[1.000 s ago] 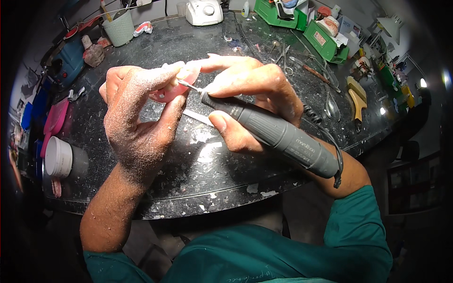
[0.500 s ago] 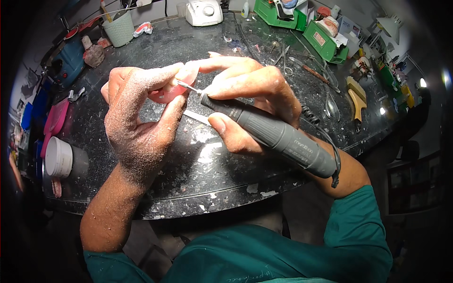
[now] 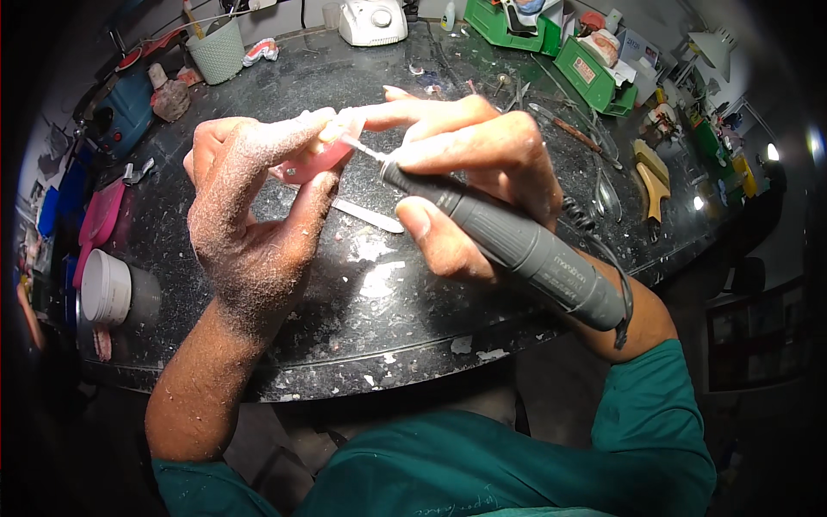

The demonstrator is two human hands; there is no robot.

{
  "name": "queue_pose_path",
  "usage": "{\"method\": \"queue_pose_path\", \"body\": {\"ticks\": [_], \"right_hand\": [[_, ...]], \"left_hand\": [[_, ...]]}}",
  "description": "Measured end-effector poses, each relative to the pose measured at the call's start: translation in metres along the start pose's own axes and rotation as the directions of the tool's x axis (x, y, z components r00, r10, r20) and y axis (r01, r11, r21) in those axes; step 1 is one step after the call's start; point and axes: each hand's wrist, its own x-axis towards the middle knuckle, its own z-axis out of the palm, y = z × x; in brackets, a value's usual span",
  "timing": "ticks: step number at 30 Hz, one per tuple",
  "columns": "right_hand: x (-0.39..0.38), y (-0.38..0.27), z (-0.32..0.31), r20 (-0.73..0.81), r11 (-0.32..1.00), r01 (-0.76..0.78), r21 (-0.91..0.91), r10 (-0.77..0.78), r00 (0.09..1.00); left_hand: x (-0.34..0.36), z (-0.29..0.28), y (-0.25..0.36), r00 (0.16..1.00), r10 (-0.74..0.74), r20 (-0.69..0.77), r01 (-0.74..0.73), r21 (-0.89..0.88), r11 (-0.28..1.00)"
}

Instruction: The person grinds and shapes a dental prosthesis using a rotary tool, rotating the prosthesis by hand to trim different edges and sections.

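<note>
My left hand (image 3: 254,202), coated in pale dust, pinches a pink denture (image 3: 323,161) between thumb and fingers. Tooth-coloured parts show at its upper edge, and the fingers cover much of it. My right hand (image 3: 482,181) grips a dark grey rotary handpiece (image 3: 525,246) by its narrow front end, with a coiled cord at its rear. The thin bur (image 3: 362,148) points up and left, its tip at the denture; whether they touch I cannot tell. A right fingertip rests near the denture's top. Under the hands, a white flat strip-like tool (image 3: 369,215) lies on the table.
The black, chipped table (image 3: 413,302) curves along its near edge. At the back stand a white control box (image 3: 372,23) and a pale basket (image 3: 217,52). Green bins (image 3: 594,76), scissors and a wooden-handled brush (image 3: 652,181) lie right; a lidded white tub (image 3: 107,286) stands left.
The handpiece and my right hand have shifted slightly right and down, drawing the bur back along the denture. My left hand has tilted the denture a little. More of the white strip shows.
</note>
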Motion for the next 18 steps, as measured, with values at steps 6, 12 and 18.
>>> {"method": "queue_pose_path", "body": {"ticks": [6,12,18], "right_hand": [[-0.0001,-0.0006,0.0023,-0.025,1.000,-0.013,0.007,0.013,1.000],[0.0006,0.0018,0.0004,-0.008,1.000,0.017,0.005,-0.017,1.000],[0.0005,0.0007,0.0005,0.017,1.000,0.024,-0.001,-0.024,1.000]], "left_hand": [[0.0005,-0.0014,-0.0050,0.995,0.103,-0.019,-0.102,0.043,0.994],[0.0003,-0.0011,-0.0048,0.993,0.113,-0.023,-0.111,0.050,0.993],[-0.0001,-0.0014,-0.0039,0.996,0.090,-0.012,-0.090,0.032,0.995]]}}
